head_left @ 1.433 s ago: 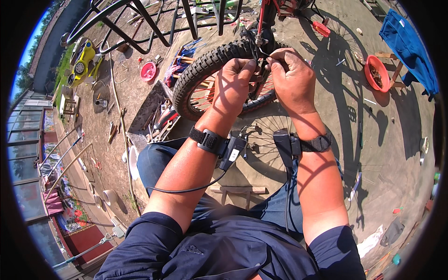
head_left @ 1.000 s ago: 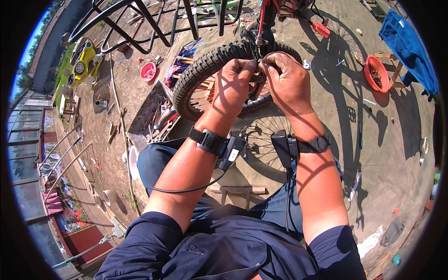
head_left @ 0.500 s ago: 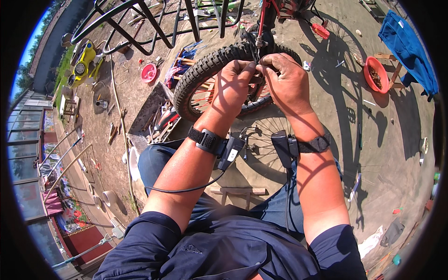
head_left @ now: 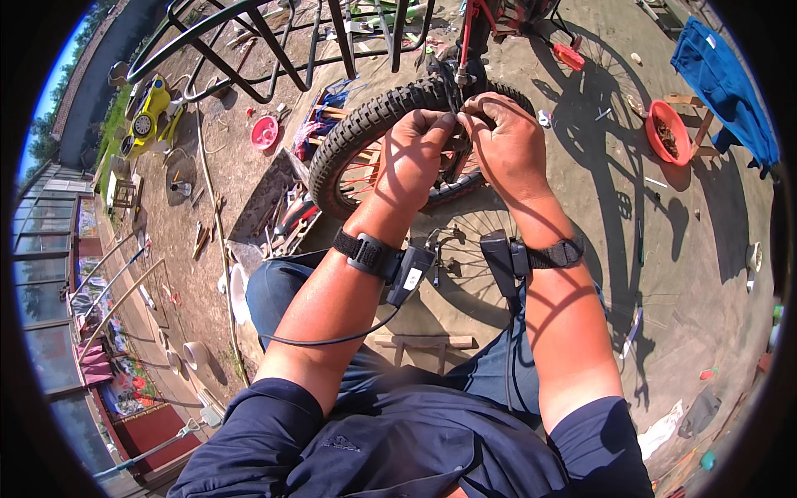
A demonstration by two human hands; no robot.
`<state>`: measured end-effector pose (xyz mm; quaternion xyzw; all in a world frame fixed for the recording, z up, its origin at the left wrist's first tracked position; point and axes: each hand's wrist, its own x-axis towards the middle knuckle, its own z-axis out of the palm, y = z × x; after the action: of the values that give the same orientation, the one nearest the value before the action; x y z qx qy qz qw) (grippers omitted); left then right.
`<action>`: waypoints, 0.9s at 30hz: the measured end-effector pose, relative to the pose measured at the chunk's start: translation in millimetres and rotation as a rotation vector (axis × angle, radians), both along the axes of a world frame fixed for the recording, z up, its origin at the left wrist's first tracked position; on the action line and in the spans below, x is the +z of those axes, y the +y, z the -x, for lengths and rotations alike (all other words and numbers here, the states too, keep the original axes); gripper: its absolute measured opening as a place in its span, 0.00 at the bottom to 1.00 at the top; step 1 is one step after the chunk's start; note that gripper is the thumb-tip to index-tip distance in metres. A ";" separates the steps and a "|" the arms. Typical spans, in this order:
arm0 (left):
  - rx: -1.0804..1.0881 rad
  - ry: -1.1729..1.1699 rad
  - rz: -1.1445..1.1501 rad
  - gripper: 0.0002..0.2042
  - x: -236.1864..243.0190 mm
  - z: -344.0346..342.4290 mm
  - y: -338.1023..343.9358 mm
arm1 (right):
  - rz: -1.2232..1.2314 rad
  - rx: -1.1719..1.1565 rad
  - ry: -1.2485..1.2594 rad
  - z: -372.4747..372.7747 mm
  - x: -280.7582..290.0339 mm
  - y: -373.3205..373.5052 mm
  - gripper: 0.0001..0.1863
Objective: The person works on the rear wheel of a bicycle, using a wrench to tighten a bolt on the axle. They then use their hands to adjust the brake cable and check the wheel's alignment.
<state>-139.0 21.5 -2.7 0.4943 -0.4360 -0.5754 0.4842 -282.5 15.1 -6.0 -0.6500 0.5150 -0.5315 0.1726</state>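
Observation:
A small bicycle wheel with a knobby black tyre (head_left: 359, 126) and red spokes (head_left: 362, 174) stands in front of me, held in a red frame (head_left: 465, 33). My left hand (head_left: 413, 154) and my right hand (head_left: 506, 148) meet at the top of the wheel, fingertips pinched together on a thin cable beside the brake part (head_left: 455, 76). Both hands lie over the rim and hide the spot they work on. Each wrist carries a black strap with a small device.
A red bowl (head_left: 265, 132) and scattered tools lie on the ground at left, near a yellow toy car (head_left: 148, 106). A black metal frame (head_left: 249, 33) stands behind. An orange basin (head_left: 667, 130) and blue cloth (head_left: 722, 75) sit at right. A wooden stool (head_left: 425, 340) is under me.
My right hand has curled lower and closer to the left hand at the wheel's top. The view shifted slightly; the wheel has stayed in place.

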 end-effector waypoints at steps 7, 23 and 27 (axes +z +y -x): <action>0.006 -0.028 -0.018 0.09 6.2 1.4 3.5 | -0.160 0.024 -0.292 5.5 2.6 -4.7 0.17; -0.005 -0.012 -0.038 0.09 6.3 2.4 2.9 | -0.319 -0.139 -0.099 8.9 -36.0 -33.6 0.32; -0.046 -0.058 -0.007 0.10 2.0 -4.2 2.5 | -0.355 -0.019 -0.228 8.9 -24.5 -28.1 0.29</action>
<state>-134.7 24.0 -0.7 0.5023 -0.4590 -0.5734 0.4563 -291.5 -13.1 -30.5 -0.5402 0.5837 -0.5042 0.3364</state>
